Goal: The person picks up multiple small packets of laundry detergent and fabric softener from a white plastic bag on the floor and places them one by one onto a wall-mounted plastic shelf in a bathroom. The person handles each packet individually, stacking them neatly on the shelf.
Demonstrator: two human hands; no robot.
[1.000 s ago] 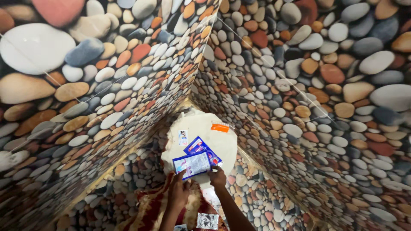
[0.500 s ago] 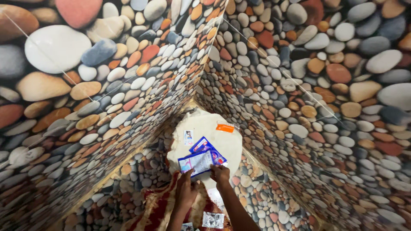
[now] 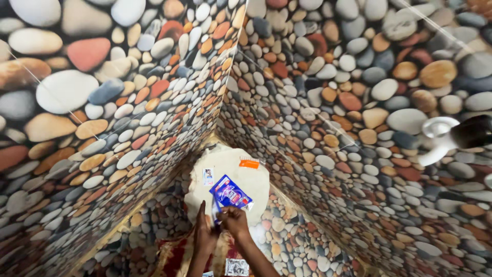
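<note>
1. Between the two hands, low in the middle of the view, a thin packet (image 3: 214, 214) is pinched edge-on, so only a pale sliver with a blue border shows; it sits just over the near edge of the cream cloth (image 3: 225, 164).
2. The right hand (image 3: 233, 220) is curled around the packet's right side, fingers bent over it (knuckles toward the camera).
3. The left hand (image 3: 204, 233) stands with fingers stretched upward, pressed flat against the packet's left side.
4. Just beyond the hands, a blue sachet (image 3: 229, 193) with red and white print lies tilted on the cloth, its near corner touching or nearly touching the right hand.
5. Farther along the cloth, a small white card (image 3: 208, 176) lies to the left and an orange packet (image 3: 249, 163) to the right, well apart from each other.
6. Below the forearms, a silvery sachet (image 3: 237, 266) rests on a red patterned fabric (image 3: 177, 254).
7. Pebble-print sheeting (image 3: 128, 118) covers the floor and both walls, which meet in a corner behind the cloth.
8. At the right edge, a white fan (image 3: 441, 136) with a dark part beside it juts into view (blurred, details unclear).
</note>
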